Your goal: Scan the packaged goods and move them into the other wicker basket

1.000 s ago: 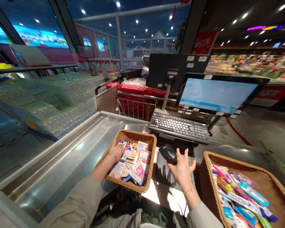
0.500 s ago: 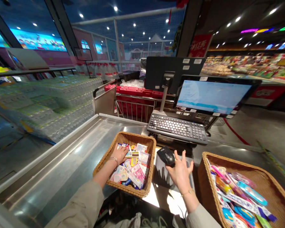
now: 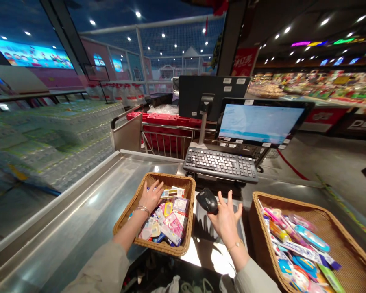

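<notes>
My left hand (image 3: 150,197) is inside the left wicker basket (image 3: 131,213), among several small colourful packets. Its fingertips hold a small striped packet (image 3: 171,192) at the basket's far side. My right hand (image 3: 226,219) hovers over the counter between the two baskets, palm up. Thumb and forefinger grip a black handheld scanner (image 3: 206,200), while the other fingers are spread.
A second wicker basket (image 3: 256,228) at the right holds long packaged items. Behind the hands are a black keyboard (image 3: 221,163) and a lit touchscreen (image 3: 259,123). The steel counter (image 3: 88,211) runs to the left. Beyond stands a metal cart with red baskets (image 3: 171,120).
My left hand has drawn the striped packet toward the basket's far edge. My right hand and the scanner have hardly moved. The camera has turned a little to the right.
</notes>
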The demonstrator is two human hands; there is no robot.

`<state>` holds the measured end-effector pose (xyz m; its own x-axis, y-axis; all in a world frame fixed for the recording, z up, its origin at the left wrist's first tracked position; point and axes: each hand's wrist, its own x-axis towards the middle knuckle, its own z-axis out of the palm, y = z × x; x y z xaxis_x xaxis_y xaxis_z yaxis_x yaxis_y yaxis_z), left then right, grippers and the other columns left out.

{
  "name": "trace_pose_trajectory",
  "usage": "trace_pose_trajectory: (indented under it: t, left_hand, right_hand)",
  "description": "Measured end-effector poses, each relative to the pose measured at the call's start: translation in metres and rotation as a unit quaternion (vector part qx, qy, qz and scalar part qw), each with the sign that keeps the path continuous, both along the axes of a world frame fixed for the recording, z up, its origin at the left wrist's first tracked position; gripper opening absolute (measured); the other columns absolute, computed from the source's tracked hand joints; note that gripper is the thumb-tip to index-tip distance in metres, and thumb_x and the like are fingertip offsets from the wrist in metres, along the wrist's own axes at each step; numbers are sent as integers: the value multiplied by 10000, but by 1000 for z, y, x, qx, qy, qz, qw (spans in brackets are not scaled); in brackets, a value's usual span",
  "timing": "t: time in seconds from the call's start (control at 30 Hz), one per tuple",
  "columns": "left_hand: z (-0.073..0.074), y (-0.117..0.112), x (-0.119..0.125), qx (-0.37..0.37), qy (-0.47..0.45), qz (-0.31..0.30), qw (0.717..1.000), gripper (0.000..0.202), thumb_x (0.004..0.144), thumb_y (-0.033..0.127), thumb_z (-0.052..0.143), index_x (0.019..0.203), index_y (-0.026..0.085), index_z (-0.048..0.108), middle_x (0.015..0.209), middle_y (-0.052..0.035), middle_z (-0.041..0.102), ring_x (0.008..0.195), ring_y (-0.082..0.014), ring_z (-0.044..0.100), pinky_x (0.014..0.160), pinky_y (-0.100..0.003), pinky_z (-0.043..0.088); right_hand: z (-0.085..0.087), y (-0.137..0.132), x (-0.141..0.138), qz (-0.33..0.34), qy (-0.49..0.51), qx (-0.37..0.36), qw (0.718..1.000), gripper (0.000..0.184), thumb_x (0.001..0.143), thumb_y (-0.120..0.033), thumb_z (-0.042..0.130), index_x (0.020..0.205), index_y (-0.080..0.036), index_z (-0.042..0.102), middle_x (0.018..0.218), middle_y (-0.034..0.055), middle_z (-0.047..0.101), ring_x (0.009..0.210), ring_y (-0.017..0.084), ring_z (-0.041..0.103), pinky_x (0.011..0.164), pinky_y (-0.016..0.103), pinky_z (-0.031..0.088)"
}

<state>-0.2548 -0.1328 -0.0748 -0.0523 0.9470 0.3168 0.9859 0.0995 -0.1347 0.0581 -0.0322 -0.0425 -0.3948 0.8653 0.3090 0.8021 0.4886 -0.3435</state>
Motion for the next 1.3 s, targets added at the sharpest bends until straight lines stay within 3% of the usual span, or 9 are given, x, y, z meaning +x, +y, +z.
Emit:
trace_pose_trajectory:
  t: [0.47,0.97,1.3]
  left_hand:
    - [36,13,45,94,14,-10,995,346,879,343,549,1209,273,626,1459,-60,438,1415,-322,276,1121,-691,-17]
    - [43,32,77,117,-9,-32,993,381,876,363,554,1244,273,596,1475,-55,420,1432,-322,232,1119,-704,-13]
    - [38,44,95,124,-22,-57,990,392,871,360,555,1251,273,589,1480,-62,414,1426,-334,244,1114,-713,-12]
  right_hand:
    - [-2,-4,3,-2,1,37,999,249,708,-218,544,920,-231,675,1428,46,479,1437,347,138,1046,685,73]
    - [1,-7,14,-4,9,51,999,277,688,-214,562,942,-232,671,1415,62,494,1440,342,114,1052,688,12]
    - [10,-13,18,-5,-1,63,998,279,712,-216,561,969,-234,666,1410,65,501,1434,349,138,1055,688,32]
